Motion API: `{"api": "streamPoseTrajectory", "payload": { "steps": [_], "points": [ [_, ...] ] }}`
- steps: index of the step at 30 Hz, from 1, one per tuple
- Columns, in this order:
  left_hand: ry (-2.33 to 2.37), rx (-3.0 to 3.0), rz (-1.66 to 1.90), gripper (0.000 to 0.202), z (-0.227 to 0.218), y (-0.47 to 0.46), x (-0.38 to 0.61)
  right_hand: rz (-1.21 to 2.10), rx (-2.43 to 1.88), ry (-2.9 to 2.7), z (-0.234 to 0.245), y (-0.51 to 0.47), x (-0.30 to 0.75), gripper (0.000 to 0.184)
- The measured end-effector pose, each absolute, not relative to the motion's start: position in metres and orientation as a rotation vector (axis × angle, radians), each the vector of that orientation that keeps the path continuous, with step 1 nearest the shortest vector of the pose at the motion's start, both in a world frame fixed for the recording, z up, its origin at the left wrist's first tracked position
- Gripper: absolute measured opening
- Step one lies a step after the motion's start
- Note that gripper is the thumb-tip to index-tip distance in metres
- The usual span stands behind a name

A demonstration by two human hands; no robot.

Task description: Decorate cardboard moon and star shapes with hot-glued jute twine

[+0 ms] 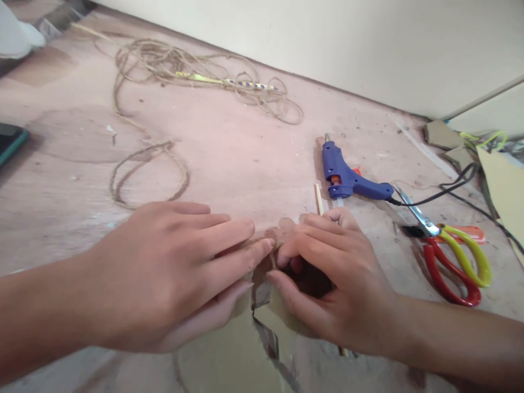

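Note:
Both my hands meet at the lower middle of the view over a torn piece of brown cardboard [229,360]. My left hand [172,273] lies on the cardboard with its fingers stretched out flat and pressing down. My right hand [327,278] is curled, its fingertips pinched together on a small brownish thing at the cardboard's top edge, mostly hidden between the two hands. A thin wooden stick [318,199] pokes out just beyond my right fingers.
A blue glue gun [347,177] with a black cord [454,188] lies beyond my right hand. Red and yellow scissors [454,256] lie to the right. Loose jute twine [164,71] and a yellow patterned pencil [229,82] lie at the back, a phone [10,142] at far left.

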State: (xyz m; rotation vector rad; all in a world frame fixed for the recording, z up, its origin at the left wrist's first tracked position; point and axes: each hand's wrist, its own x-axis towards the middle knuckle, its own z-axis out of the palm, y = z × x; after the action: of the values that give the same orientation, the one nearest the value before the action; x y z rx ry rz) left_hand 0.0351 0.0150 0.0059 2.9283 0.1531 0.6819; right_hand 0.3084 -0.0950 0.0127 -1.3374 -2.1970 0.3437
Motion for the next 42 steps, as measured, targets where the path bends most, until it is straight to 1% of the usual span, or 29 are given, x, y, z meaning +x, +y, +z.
{"api": "streamPoseTrajectory", "payload": {
  "steps": [7,15,19,21,23,24,26,28,32,37,42],
  "points": [
    [0.185,2.989,0.697,0.047,0.006,0.016,0.040,0.353,-1.356,-2.196,0.012,-0.095,0.308,0.020],
    [0.199,3.010,0.744,0.047,-0.003,0.016,0.030,0.348,-1.355,-2.197,0.011,-0.096,0.310,0.019],
    [0.236,2.996,0.769,0.047,-0.003,0.016,0.031,0.360,-1.337,-2.211,0.011,-0.098,0.311,0.022],
    [0.234,2.971,0.751,0.044,0.000,0.016,0.033,0.289,-1.314,-2.203,0.012,-0.100,0.314,0.019],
    [0.228,2.945,0.734,0.041,0.002,0.016,0.034,0.151,-1.260,-2.241,0.015,-0.101,0.319,0.008],
    [0.219,2.940,0.729,0.040,0.003,0.016,0.034,0.087,-1.215,-2.282,0.016,-0.101,0.323,0.005],
    [0.213,2.935,0.722,0.039,0.002,0.017,0.035,0.021,-1.107,-2.396,0.020,-0.101,0.330,0.016],
    [0.219,2.910,0.743,0.040,0.001,0.018,0.037,0.000,-1.033,-2.468,0.022,-0.099,0.335,0.019],
    [0.214,2.885,0.750,0.042,-0.002,0.020,0.038,-0.005,-1.015,-2.464,0.020,-0.098,0.336,0.014],
    [0.216,2.905,0.714,0.033,-0.004,0.019,0.036,-0.052,-1.036,-2.377,0.005,-0.104,0.329,0.011],
    [0.211,2.869,0.720,0.034,0.000,0.018,0.034,-0.103,-0.997,-2.413,0.000,-0.105,0.327,0.012]
  ]
}}
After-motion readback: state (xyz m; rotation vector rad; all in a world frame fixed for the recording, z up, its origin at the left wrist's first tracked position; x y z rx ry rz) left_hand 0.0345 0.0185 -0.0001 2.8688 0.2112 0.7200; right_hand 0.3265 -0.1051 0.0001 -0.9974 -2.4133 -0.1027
